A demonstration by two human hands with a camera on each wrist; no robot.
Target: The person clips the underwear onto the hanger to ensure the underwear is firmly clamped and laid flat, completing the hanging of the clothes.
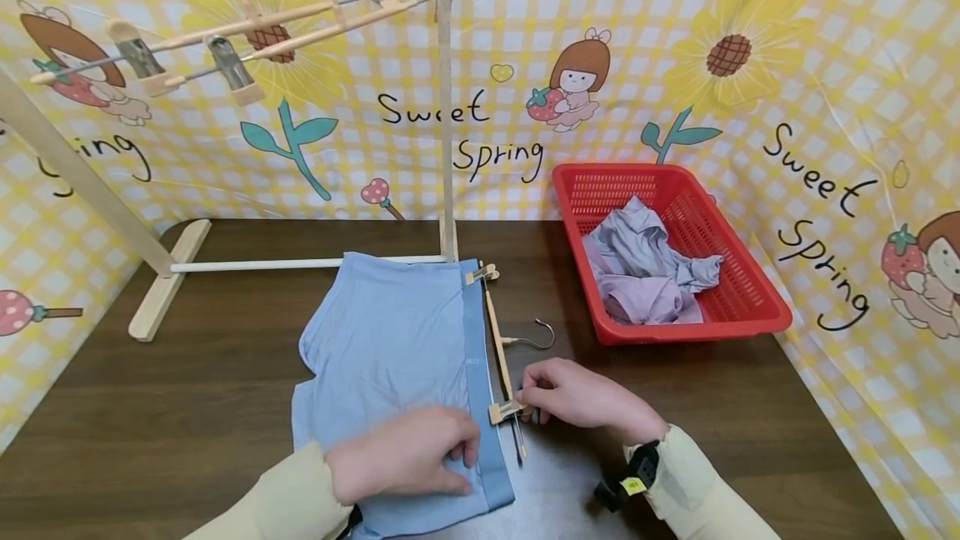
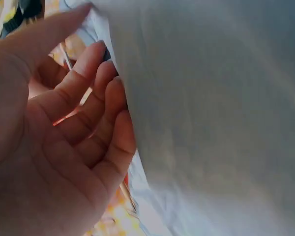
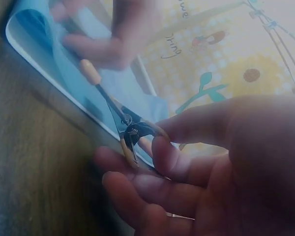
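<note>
Light blue shorts (image 1: 397, 340) lie spread on the table, their darker waistband toward the right. Along that waistband runs a wooden clip hanger (image 1: 497, 332), its metal hook pointing right. The far clip (image 1: 482, 273) sits on the waistband's far corner. My right hand (image 1: 573, 394) pinches the near clip (image 3: 130, 125) between thumb and fingers; its tip is at the waistband's edge. Over the near part of the shorts is my left hand (image 1: 408, 452), slightly blurred, with loosely bent fingers (image 2: 113, 93) against the cloth. I cannot see it gripping any fabric.
A red basket (image 1: 750, 307) with crumpled grey and lilac garments (image 1: 645, 265) stands at the back right. On the left is a wooden rack (image 1: 446, 148) with a white lower bar (image 1: 255, 265). Two clip hangers (image 1: 285, 44) hang at its top.
</note>
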